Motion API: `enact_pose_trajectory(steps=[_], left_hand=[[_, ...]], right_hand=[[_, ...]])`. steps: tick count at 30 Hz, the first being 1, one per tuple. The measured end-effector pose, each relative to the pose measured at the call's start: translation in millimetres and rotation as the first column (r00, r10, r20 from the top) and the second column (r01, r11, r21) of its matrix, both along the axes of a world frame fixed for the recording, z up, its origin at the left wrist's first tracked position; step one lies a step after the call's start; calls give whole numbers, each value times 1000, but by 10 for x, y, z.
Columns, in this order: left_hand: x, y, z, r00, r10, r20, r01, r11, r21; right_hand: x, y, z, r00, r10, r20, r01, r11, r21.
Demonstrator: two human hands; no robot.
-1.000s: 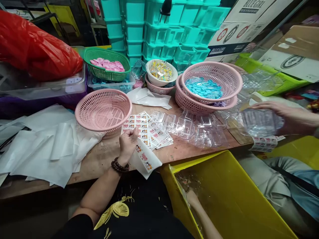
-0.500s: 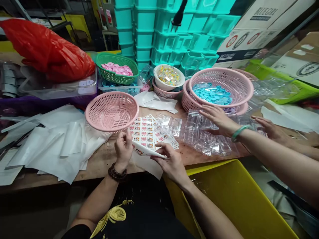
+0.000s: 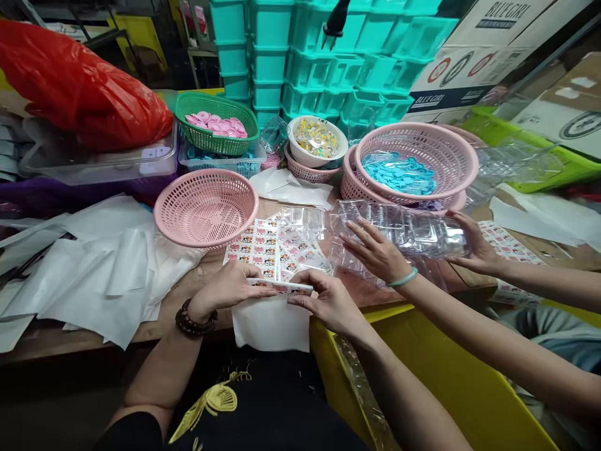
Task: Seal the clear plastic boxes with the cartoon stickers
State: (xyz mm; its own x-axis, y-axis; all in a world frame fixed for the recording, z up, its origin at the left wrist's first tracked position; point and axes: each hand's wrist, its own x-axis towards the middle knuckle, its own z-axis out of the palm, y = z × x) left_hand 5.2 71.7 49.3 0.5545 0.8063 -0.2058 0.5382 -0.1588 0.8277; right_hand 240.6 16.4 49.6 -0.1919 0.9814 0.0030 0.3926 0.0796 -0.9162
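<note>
My left hand [image 3: 235, 285] and my right hand [image 3: 326, 297] pinch opposite ends of a sticker sheet [image 3: 280, 285], seen nearly edge-on over the table's front edge. Its underside carries small coloured prints. Below it hangs a blank white paper [image 3: 271, 322]. Just behind my hands lie more sticker sheets [image 3: 256, 247] with cat pictures, partly under clear plastic trays [image 3: 303, 222]. A pink basket [image 3: 206, 207], with nothing in it, stands beyond my left hand.
At right, a co-worker's hands [image 3: 375, 250] hold clear plastic packaging [image 3: 408, 228]. Behind are pink baskets [image 3: 451, 141] with blue pieces, a white bowl [image 3: 340, 147] and a green basket [image 3: 216, 147]. Loose white papers [image 3: 103, 263] cover the left. A yellow bin [image 3: 432, 351] stands below.
My left hand has turned and lowered, and the sticker sheet is now level between both hands. The co-worker's hands have lifted clear plastic packaging.
</note>
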Motion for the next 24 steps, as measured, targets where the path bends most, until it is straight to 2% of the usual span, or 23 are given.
enact_pose_trajectory(steps=[4,7,9,11,15,17,19,21,23,24], left_hand=[[-2,-6,-39,996,-64,66,70,993,-91],[16,7,-54,995,-67,67,76,986,-145],[33,27,-73,996,-72,54,80,986,-147],[49,46,-101,995,-80,52,87,984,-158],[72,67,-175,995,-87,56,94,987,-130],[75,77,-214,996,-60,61,66,993,-100],[68,95,-249,996,-3,94,14,993,-118],[52,120,-274,984,64,165,-32,981,-194],[29,142,-292,957,127,259,-30,937,-347],[15,148,-301,939,158,306,-8,898,-440]], right_hand=[[50,-6,-4,998,34,-46,-39,993,-113],[51,9,-3,998,62,-24,-63,998,-32],[41,23,-37,999,34,4,-34,999,35],[35,43,-98,1000,1,24,-2,999,41],[24,112,-238,997,-28,67,33,997,-75],[1,164,-301,997,-41,61,46,996,-80],[-38,225,-373,998,-65,10,64,998,28],[-91,290,-468,994,-88,-61,98,977,191],[-147,357,-581,989,-107,-105,136,936,325],[-168,389,-634,986,-121,-113,154,916,369]])
